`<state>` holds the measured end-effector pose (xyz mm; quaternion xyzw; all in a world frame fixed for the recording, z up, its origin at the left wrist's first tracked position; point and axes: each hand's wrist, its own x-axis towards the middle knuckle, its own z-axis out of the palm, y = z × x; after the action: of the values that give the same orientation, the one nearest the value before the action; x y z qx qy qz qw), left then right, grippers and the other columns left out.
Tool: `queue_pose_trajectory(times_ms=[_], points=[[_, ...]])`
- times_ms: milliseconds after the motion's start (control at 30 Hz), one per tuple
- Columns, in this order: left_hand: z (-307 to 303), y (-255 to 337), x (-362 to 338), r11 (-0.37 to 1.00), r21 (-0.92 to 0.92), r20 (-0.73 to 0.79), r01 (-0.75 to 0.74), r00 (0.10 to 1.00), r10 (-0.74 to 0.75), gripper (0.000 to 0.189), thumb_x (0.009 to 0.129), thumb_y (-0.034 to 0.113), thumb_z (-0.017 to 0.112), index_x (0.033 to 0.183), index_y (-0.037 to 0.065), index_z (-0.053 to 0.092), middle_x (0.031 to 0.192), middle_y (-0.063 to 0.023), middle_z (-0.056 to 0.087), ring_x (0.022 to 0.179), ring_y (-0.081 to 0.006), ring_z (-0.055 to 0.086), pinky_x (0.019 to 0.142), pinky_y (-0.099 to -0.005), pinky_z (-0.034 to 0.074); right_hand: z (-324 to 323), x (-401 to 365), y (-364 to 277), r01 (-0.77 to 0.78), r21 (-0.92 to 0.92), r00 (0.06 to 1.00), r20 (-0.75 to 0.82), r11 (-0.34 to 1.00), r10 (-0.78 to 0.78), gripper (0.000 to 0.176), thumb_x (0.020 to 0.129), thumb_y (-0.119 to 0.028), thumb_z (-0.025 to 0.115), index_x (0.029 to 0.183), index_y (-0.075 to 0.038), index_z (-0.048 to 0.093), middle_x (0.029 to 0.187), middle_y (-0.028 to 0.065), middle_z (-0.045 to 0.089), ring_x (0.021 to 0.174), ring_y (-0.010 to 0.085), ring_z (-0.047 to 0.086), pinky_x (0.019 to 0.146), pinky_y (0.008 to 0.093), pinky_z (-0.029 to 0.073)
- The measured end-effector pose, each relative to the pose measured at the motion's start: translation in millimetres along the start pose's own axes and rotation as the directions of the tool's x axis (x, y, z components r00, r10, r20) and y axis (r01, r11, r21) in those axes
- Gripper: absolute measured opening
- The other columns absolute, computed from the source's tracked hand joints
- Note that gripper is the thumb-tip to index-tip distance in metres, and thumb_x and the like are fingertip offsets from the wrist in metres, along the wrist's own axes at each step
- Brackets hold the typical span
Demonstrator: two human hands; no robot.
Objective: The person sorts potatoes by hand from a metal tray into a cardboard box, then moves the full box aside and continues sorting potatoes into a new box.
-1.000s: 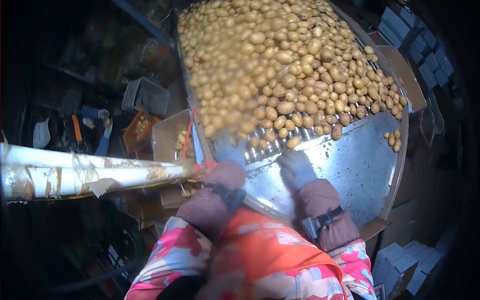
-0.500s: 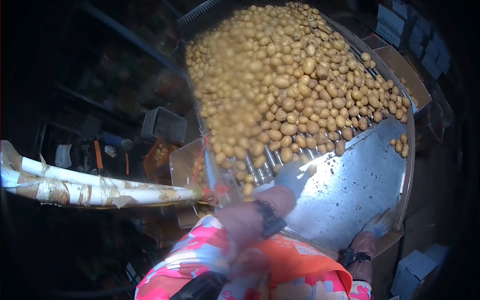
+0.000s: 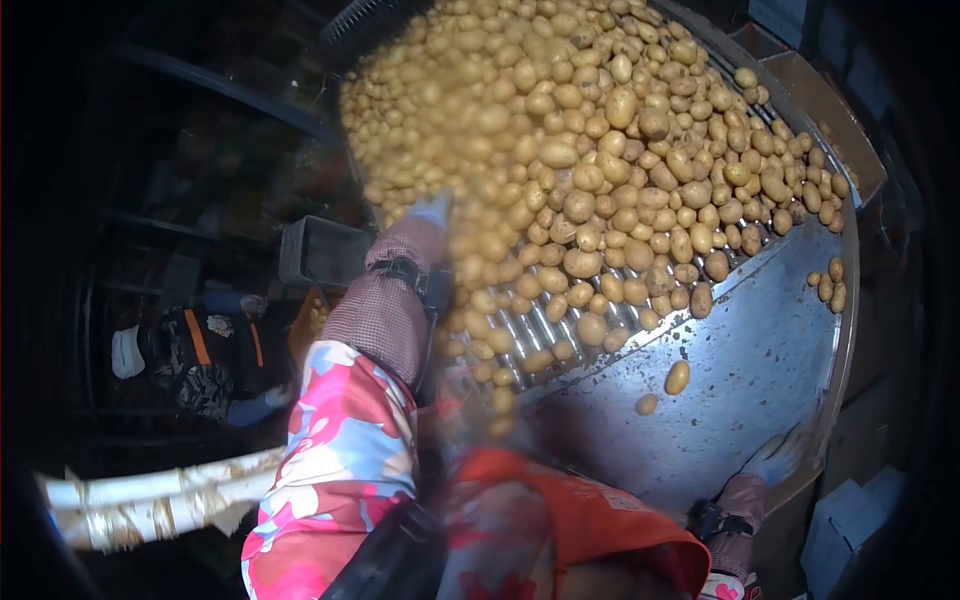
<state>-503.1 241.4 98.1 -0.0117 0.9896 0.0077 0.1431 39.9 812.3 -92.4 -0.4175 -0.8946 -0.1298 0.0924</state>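
A large heap of potatoes (image 3: 640, 190) covers a bed of metal rollers (image 3: 520, 340). My left hand (image 3: 432, 208), in a pale glove, reaches far forward to the heap's left side, at the potatoes there. Its fingers are blurred and partly hidden, so their grip cannot be made out. My right hand (image 3: 778, 458), also gloved, rests with fingers stretched out at the near right corner of the metal sheet (image 3: 600, 440). A yellow potato (image 3: 678, 377) and a smaller potato (image 3: 647, 404) lie loose on this sheet. Several more potatoes (image 3: 828, 284) sit by its right rim.
A co-worker (image 3: 215, 350) in dark clothing with orange stripes is at the left, near a grey crate (image 3: 335, 250). Taped white pipes (image 3: 170, 500) jut in at lower left. A cardboard box (image 3: 825, 120) stands beyond the right rim; white boxes (image 3: 845, 530) are at lower right.
My left hand has gone from the near roller edge forward and left to the heap's far left side. Two potatoes now lie on the metal sheet. My right hand stays at the corner.
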Motion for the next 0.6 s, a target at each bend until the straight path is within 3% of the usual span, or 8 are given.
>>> queue_pose_trajectory(times_ms=[100,133,233,267,300,367,533,600], points=[[5,4,15,0.994,0.110,0.101,0.014,0.995,-0.025,0.063,0.097,0.046,0.046,0.157,0.028,0.034,0.158,-0.0284,0.032,0.146,-0.0438,0.036,0.119,-0.0459,0.034,3,0,1,0.027,0.074,1.000,-0.012,0.997,-0.026,0.049,0.107,-0.028,0.039,0.151,-0.009,0.047,0.158,0.0157,0.041,0.146,0.0349,0.038,0.121,0.0450,0.029],[-8,23,6,0.992,0.118,0.070,0.043,0.996,-0.052,0.069,0.094,0.030,0.055,0.158,0.024,0.030,0.153,-0.0320,0.038,0.142,-0.0457,0.041,0.117,-0.0461,0.037,4,2,-1,0.030,0.134,0.999,-0.039,0.991,-0.025,0.049,0.107,-0.028,0.038,0.151,-0.009,0.047,0.158,0.0165,0.041,0.146,0.0351,0.037,0.122,0.0448,0.029],[9,-11,25,1.000,0.026,0.138,0.017,0.990,-0.020,0.068,0.100,0.060,0.041,0.154,0.018,0.042,0.157,-0.0268,0.037,0.140,-0.0424,0.044,0.117,-0.0431,0.036,-7,3,-8,0.001,0.060,1.000,0.030,0.998,-0.002,0.049,0.108,-0.030,0.039,0.150,-0.006,0.048,0.156,0.0200,0.044,0.145,0.0369,0.040,0.120,0.0462,0.031],[16,-31,41,0.937,-0.321,0.173,0.138,0.981,-0.085,0.066,0.100,0.055,0.046,0.154,0.016,0.041,0.155,-0.0268,0.039,0.139,-0.0417,0.046,0.116,-0.0424,0.037,-4,3,-7,0.008,0.073,1.000,0.009,0.997,-0.009,0.049,0.108,-0.030,0.039,0.151,-0.007,0.047,0.157,0.0200,0.042,0.145,0.0367,0.039,0.121,0.0464,0.030],[20,-44,53,0.747,-0.619,0.226,0.244,0.966,-0.128,0.065,0.100,0.049,0.051,0.155,0.015,0.041,0.153,-0.0269,0.042,0.137,-0.0410,0.047,0.115,-0.0416,0.039,0,1,-4,0.011,0.086,1.000,-0.011,0.996,-0.010,0.050,0.108,-0.029,0.038,0.152,-0.008,0.046,0.157,0.0200,0.041,0.146,0.0365,0.038,0.122,0.0466,0.029],[15,-49,44,0.875,-0.475,0.187,0.099,0.982,-0.010,0.066,0.096,0.026,0.060,0.156,0.019,0.036,0.150,-0.0254,0.044,0.137,-0.0388,0.049,0.114,-0.0383,0.041,2,-1,-7,0.016,0.116,1.000,-0.027,0.993,-0.013,0.049,0.108,-0.030,0.038,0.151,-0.008,0.046,0.157,0.0206,0.041,0.145,0.0371,0.038,0.122,0.0472,0.029],[36,-35,34,0.994,-0.099,0.102,-0.053,0.993,0.063,0.058,0.100,0.014,0.049,0.156,0.020,0.036,0.151,-0.0258,0.042,0.139,-0.0388,0.047,0.115,-0.0388,0.040,-19,4,-17,-0.039,0.155,0.999,0.043,0.987,0.033,0.049,0.108,-0.032,0.038,0.150,-0.007,0.048,0.154,0.0216,0.044,0.144,0.0387,0.040,0.120,0.0482,0.030],[60,-40,44,0.944,-0.331,0.006,-0.017,1.000,0.021,0.065,0.097,0.047,0.049,0.147,0.004,0.048,0.147,-0.0265,0.050,0.135,-0.0404,0.051,0.114,-0.0417,0.039,-17,5,-12,-0.009,0.123,1.000,0.026,0.992,0.006,0.050,0.108,-0.032,0.038,0.151,-0.007,0.046,0.155,0.0214,0.044,0.144,0.0382,0.039,0.120,0.0480,0.030]])
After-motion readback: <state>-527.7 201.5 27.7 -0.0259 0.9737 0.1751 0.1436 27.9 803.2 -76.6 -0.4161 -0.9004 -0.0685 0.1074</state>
